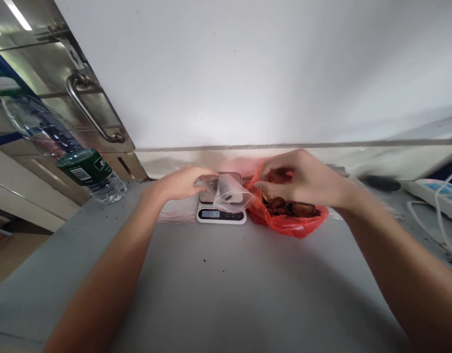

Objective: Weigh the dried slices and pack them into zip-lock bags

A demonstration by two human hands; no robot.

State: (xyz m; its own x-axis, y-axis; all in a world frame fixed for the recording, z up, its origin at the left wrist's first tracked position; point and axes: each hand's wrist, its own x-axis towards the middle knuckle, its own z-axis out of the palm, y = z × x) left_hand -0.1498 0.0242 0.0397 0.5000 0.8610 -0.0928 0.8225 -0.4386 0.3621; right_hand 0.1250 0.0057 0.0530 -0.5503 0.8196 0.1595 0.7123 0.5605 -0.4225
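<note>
A small clear plastic bag (231, 196) lies tilted on a digital kitchen scale (221, 215), its mouth facing right. My left hand (187, 182) pinches the bag's far left end. To the right of the scale stands an open red plastic bag (299, 228) with dark brown dried slices (290, 208) inside. Over its opening hovers my right hand (303, 179), thumb and forefinger a little apart, with nothing visible between them. The scale's lit display shows digits, slightly blurred.
Flat clear bags (178, 211) are stacked left of the scale. A water bottle (86, 166) with a green label stands at the table's left edge. On the right are a white power strip (439, 193), a cable and a dark round object (380, 183). A wall closes the back.
</note>
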